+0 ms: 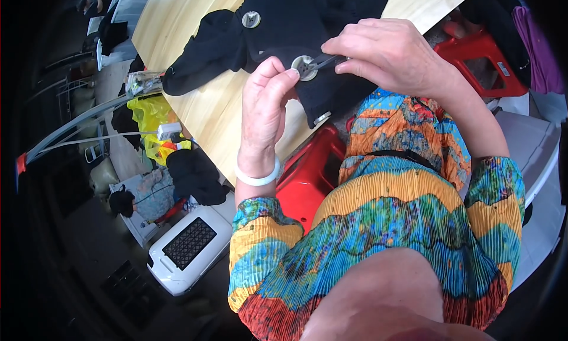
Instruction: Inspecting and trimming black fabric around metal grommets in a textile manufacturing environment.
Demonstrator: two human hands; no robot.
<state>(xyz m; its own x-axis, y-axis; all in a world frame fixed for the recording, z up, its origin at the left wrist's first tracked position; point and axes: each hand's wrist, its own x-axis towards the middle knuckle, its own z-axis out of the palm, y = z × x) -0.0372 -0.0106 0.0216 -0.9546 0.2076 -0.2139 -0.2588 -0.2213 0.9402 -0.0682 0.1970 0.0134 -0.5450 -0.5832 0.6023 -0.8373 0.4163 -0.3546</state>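
Note:
A black garment [272, 21] with large round pale-rimmed buttons lies on the wooden table, its near part hanging over the edge. My left hand [266, 104] is closed, with thumb and finger pinching the rim of one button [305, 68]. In my closed right hand [381, 54] is a slim grey pointed tool [327, 61]; whether it is tweezers or thread snips I cannot tell. Its tip reaches the face of the pinched button. Another button [251, 19] shows farther up the garment, and one more [322, 118] sits at its lower corner.
The light wooden table [207, 119] has its near edge before me. Red plastic stools stand below, one [310, 175] close to my lap and another [479, 63] at the right. On the left are a yellow plastic bag [151, 122], a white plug block [169, 131] on a cable and a white case [192, 249].

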